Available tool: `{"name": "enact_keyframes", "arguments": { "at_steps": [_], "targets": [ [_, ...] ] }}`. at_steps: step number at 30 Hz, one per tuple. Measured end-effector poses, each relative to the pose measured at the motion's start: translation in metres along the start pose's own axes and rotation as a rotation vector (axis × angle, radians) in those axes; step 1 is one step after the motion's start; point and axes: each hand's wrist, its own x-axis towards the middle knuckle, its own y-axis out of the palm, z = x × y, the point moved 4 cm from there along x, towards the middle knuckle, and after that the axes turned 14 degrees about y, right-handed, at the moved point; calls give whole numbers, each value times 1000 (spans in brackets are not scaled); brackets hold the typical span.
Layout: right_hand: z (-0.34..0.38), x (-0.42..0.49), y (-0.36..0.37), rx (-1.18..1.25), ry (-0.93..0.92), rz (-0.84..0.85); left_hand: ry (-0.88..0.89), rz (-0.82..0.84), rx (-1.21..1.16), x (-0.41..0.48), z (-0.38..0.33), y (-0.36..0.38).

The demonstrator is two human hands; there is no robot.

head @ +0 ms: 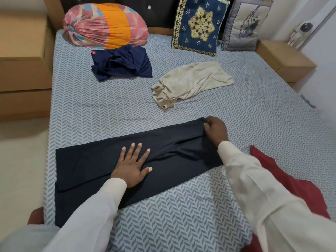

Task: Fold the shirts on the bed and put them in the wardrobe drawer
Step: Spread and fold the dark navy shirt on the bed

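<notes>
Hands [132,166] [215,129] on dark shirt [87,166]

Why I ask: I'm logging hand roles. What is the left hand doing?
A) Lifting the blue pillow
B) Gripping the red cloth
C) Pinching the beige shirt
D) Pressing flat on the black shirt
D: the left hand lies with straight, spread fingers on the black shirt, while the right hand pinches its far corner.
</notes>
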Motion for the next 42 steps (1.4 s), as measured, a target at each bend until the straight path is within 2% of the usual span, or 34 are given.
{"name": "enact_keyframes", "arguments": {
  "at_steps": [2, 4, 6, 8, 11, 13, 15, 18, 20, 22, 24, 27, 32, 34, 39, 42],
  "targets": [
    [9, -41, 10, 68, -144, 92, -4, 8, -6, 1, -1, 0],
    [5, -82, 34, -48, -257, 292, -2, 20, -7, 1, -2, -3],
    [-11, -99, 50, -169, -244, 372, 10, 19, -5, -3, 0, -4],
    [-21, -99, 50, -157, -165, 355, -2, -40, -22, -12, 2, -6],
    [-18, -99, 43, -61, -116, 341, -166, -194, -65, -33, 22, -10],
    [-23, -100, 34, 36, -43, 193, -313, -229, -61, -50, 43, -12],
    [-39, -100, 26, 69, 84, 73, -439, -194, -39, -68, 65, -14],
    [-60, -96, 24, -28, 227, 175, -541, -139, -61, -88, 87, -20],
    [-59, -93, 22, -109, 235, 234, -546, -97, -85, -92, 94, -26],
    [-45, -94, 16, -192, 231, 239, -559, -85, -103, -93, 101, -30],
    [-19, -101, 12, -261, 230, 201, -587, -160, -107, -101, 113, -35],
    [23, -117, 19, -318, 113, 153, -604, -326, -93, -120, 125, -37],
    [107, -161, 67, -273, -304, 171, -520, -201, -73, -159, 129, -15],
    [138, -183, 89, -281, -415, 235, -553, -188, -79, -171, 129, -12],
    [202, -232, 132, -343, -514, 360, -747, -368, -219, -194, 109, -19],
    [244, -264, 151, -266, -579, 455, -781, -451, -452, -205, 97, -16]
  ]
}}
